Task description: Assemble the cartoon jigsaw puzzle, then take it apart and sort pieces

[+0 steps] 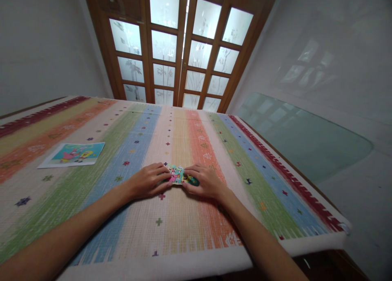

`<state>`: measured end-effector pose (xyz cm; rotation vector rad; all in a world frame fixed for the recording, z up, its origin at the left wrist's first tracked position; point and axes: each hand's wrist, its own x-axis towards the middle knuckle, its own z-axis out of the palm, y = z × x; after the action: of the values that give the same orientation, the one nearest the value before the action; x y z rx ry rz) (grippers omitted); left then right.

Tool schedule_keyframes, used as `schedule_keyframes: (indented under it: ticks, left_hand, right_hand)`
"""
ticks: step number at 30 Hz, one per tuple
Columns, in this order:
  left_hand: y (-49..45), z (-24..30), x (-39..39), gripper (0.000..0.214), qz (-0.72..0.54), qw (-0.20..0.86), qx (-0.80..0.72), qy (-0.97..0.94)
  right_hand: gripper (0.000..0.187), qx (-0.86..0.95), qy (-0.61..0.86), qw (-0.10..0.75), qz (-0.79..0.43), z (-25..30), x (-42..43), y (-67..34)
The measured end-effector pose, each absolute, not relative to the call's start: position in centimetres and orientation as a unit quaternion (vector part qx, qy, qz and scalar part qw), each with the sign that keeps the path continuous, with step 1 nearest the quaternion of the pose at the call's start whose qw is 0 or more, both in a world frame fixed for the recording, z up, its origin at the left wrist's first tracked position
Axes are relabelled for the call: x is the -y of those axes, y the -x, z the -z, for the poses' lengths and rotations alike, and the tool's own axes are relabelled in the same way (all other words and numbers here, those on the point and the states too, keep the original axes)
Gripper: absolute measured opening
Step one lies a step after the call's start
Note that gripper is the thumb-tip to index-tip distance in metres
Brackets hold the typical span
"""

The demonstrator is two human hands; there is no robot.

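Observation:
Between my two hands, low over the striped tablecloth, is a small flat cartoon puzzle printed in teal, pink, white and yellow. Its picture looks broken up, but the pieces are too small to make out. My left hand grips its left edge, fingers on top and thumb on the near side. From the right, my right hand holds the opposite edge with bent fingers. Both hands cover the puzzle's ends, so only its middle shows clearly. A paper sheet with a cartoon picture lies farther left, showing a pink figure and a yellow one.
A table under a striped cloth spreads around my arms, its near edge in front of me. Wooden doors with frosted panes stand beyond it. A glass panel is at the right, beside the white wall.

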<state>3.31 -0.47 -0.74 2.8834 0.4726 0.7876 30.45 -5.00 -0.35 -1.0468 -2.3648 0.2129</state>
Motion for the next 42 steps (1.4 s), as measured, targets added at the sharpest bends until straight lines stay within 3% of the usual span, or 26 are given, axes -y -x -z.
schedule_keyframes:
  ticks: [2,9,18,24,27,32,42]
  left_hand:
    - [-3.4,1.0,0.4,0.028,-0.270,0.052,-0.158,-0.948]
    - [-3.7,1.7,0.2,0.042,-0.288,0.062,-0.208,-0.933]
    - [-3.8,1.6,0.6,0.038,-0.298,0.058,-0.236,-0.923]
    - [-4.1,0.8,1.3,0.030,-0.295,0.053,-0.196,-0.934]
    - [-4.3,0.9,1.3,0.015,-0.284,0.055,-0.184,-0.939]
    - [-4.3,1.4,1.1,0.022,-0.298,0.049,-0.194,-0.933]
    - [-3.5,1.8,0.2,0.029,-0.382,0.056,-0.183,-0.904]
  right_hand:
    - [0.023,0.871,0.397,0.279,-0.075,0.5,4.9,-30.4]
    - [0.035,0.858,0.405,0.308,-0.070,0.9,4.5,-30.2]
    - [0.022,0.882,0.371,0.286,-0.046,0.9,4.7,-29.8]
    - [0.020,0.846,0.404,0.341,-0.074,0.9,5.3,-29.1]
    - [0.017,0.820,0.416,0.384,-0.087,1.2,5.4,-29.1]
    - [0.016,0.767,0.424,0.470,-0.107,1.5,5.1,-29.1]
    - [0.021,0.755,0.432,0.474,-0.139,1.4,4.5,-29.0]
